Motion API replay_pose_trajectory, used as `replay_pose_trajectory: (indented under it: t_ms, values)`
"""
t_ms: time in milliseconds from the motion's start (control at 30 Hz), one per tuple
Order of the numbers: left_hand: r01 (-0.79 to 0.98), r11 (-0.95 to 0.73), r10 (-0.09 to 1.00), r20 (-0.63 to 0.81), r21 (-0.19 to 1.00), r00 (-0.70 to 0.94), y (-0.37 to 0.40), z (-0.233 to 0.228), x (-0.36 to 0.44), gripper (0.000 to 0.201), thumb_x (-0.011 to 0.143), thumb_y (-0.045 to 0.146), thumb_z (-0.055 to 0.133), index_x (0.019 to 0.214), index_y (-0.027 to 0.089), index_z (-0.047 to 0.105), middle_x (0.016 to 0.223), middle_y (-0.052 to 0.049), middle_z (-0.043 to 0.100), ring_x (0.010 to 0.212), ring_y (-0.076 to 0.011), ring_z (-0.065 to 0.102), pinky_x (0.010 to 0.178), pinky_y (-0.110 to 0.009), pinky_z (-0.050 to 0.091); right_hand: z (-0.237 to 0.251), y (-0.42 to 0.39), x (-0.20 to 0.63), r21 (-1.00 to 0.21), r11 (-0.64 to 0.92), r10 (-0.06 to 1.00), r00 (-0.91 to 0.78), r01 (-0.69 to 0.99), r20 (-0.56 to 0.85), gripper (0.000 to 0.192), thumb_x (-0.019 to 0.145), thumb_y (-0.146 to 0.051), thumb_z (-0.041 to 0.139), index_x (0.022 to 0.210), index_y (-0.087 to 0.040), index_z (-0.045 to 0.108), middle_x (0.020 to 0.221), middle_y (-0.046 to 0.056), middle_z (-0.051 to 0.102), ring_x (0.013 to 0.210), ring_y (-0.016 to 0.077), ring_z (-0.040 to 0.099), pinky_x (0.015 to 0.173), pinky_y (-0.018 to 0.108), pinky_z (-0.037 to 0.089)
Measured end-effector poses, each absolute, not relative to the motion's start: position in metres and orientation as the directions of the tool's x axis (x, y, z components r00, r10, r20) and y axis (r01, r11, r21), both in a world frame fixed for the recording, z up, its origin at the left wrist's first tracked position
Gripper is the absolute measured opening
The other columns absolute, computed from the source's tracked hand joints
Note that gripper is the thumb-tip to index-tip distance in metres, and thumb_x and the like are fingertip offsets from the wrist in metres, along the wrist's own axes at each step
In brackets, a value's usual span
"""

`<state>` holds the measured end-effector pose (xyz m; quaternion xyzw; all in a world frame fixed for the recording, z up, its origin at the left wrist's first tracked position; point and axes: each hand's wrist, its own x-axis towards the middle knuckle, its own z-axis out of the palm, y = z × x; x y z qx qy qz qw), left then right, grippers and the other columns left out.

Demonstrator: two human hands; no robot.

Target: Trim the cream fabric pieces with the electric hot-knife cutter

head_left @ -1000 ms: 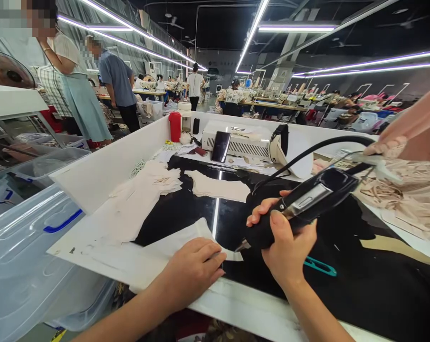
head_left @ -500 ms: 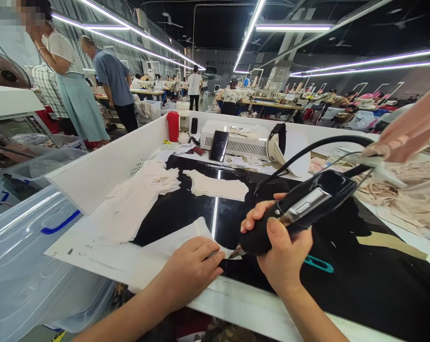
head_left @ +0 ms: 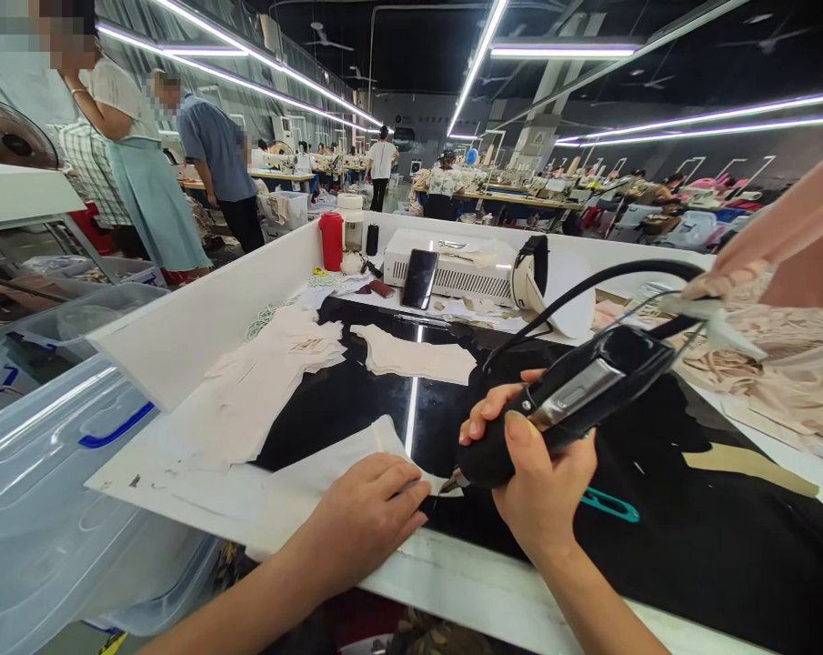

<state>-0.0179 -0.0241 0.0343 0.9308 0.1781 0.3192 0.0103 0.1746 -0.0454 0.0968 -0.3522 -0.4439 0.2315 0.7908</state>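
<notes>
My right hand (head_left: pixel 544 482) grips a black corded hand tool (head_left: pixel 575 391) with a silver plate, its tip down on the edge of a white fabric piece (head_left: pixel 343 468). My left hand (head_left: pixel 366 514) lies flat on that fabric, fingers together, pressing it onto the glossy black table top (head_left: pixel 384 400) close to the tool's tip. The tool's black cable (head_left: pixel 588 287) arcs up and to the right. More white cut pieces (head_left: pixel 415 355) lie farther back on the black surface.
Teal snips (head_left: pixel 608 505) lie right of my right hand. A co-worker's hand (head_left: pixel 758 264) works over beige lace at the right. A red cup (head_left: pixel 331 241), phone (head_left: pixel 420 278) and white machine (head_left: pixel 462 268) stand at the back. Clear plastic bins (head_left: pixel 49 455) sit left; people stand beyond.
My right hand and the tool have shifted slightly left along the fabric edge. My left hand has stayed pressed on the fabric.
</notes>
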Motion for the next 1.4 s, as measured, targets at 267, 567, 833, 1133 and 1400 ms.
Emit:
replay_pose_trajectory:
  t_ms: [267, 567, 833, 1133, 1400]
  values:
    - [0.321, -0.937, 0.336, 0.588, 0.135, 0.736, -0.023, 0.033, -0.018, 0.023, 0.12, 0.028, 0.054, 0.127, 0.013, 0.071, 0.118, -0.01, 0.078, 0.11, -0.0262, 0.078, 0.102, -0.042, 0.069, 0.103, -0.049, 0.183, -0.736, 0.673, 0.643, 0.55, -0.074, 0.533, 0.039, 0.09, -0.035, 0.091, 0.119, -0.028, 0.066, 0.082, -0.005, 0.07, 0.058, 0.0159, 0.068, 0.053, 0.03, 0.063]
    - [0.326, -0.935, 0.344, 0.572, 0.138, 0.745, -0.024, 0.035, -0.018, 0.019, 0.118, 0.025, 0.06, 0.126, 0.012, 0.072, 0.118, -0.011, 0.079, 0.111, -0.0259, 0.078, 0.103, -0.042, 0.069, 0.096, -0.048, 0.184, -0.749, 0.66, 0.658, 0.526, -0.059, 0.539, 0.037, 0.095, -0.035, 0.089, 0.122, -0.029, 0.065, 0.085, -0.005, 0.071, 0.06, 0.0152, 0.069, 0.056, 0.03, 0.064]
    - [0.341, -0.935, 0.326, 0.617, 0.098, 0.716, -0.02, 0.039, -0.028, 0.032, 0.123, 0.026, 0.044, 0.128, 0.012, 0.073, 0.128, -0.013, 0.081, 0.121, -0.0253, 0.079, 0.109, -0.041, 0.068, 0.095, -0.04, 0.196, -0.75, 0.661, 0.636, 0.528, 0.003, 0.563, 0.041, 0.094, -0.039, 0.09, 0.123, -0.03, 0.064, 0.086, -0.006, 0.072, 0.061, 0.0148, 0.068, 0.057, 0.03, 0.064]
    - [0.373, -0.922, 0.371, 0.503, 0.101, 0.781, -0.012, 0.048, -0.047, 0.033, 0.122, 0.021, 0.042, 0.122, 0.014, 0.075, 0.116, -0.01, 0.081, 0.105, -0.0249, 0.079, 0.096, -0.041, 0.069, 0.096, -0.014, 0.215, -0.747, 0.663, 0.598, 0.567, 0.047, 0.566, 0.034, 0.092, -0.033, 0.088, 0.115, -0.03, 0.063, 0.083, -0.007, 0.071, 0.06, 0.0147, 0.066, 0.056, 0.03, 0.061]
    - [0.469, -0.836, 0.533, 0.219, 0.284, 0.817, -0.032, 0.069, -0.035, 0.017, 0.111, 0.012, 0.061, 0.099, 0.02, 0.071, 0.106, -0.003, 0.073, 0.092, -0.02, 0.075, 0.083, -0.032, 0.064, 0.096, -0.009, 0.205, -0.746, 0.666, 0.622, 0.558, -0.008, 0.549, 0.029, 0.093, -0.033, 0.088, 0.109, -0.029, 0.063, 0.083, -0.007, 0.071, 0.06, 0.0136, 0.067, 0.057, 0.028, 0.062]
